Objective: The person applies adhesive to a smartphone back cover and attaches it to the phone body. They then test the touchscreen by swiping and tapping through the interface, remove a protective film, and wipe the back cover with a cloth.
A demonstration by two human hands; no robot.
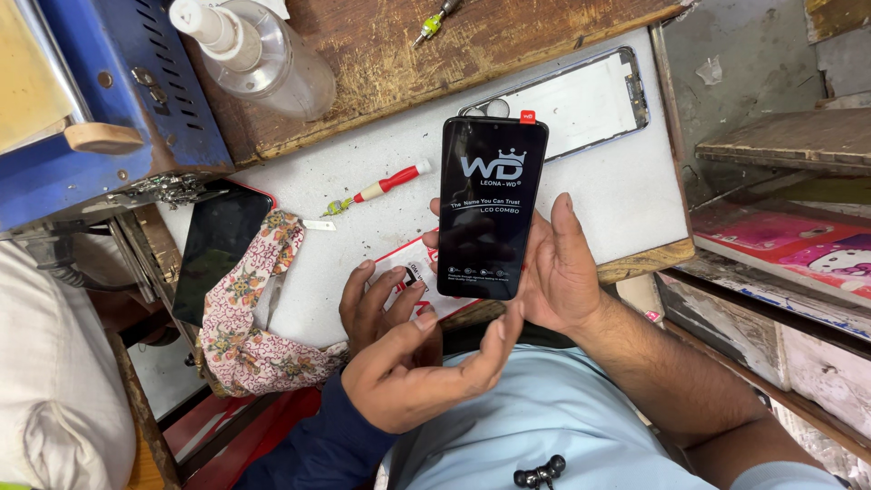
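Observation:
My right hand (567, 272) grips a black phone display panel (490, 204) from behind and holds it upright over the white mat (626, 195). The panel has white print on its face and a small red tab on top. My left hand (413, 372) is just below it, fingers apart, with the forefinger reaching the panel's lower edge. Above my left hand, the fingers of another hand (376, 295) rest on a red and white packet (413, 272); I cannot tell whose hand it is.
An empty phone frame (567, 95) lies behind the panel. A red-handled screwdriver (381, 189), a black phone (218, 249) and a floral cloth (249, 313) lie to the left. Farther back stand a clear bottle (268, 59) and a blue machine (118, 100). Pink boxes (794, 245) are at the right.

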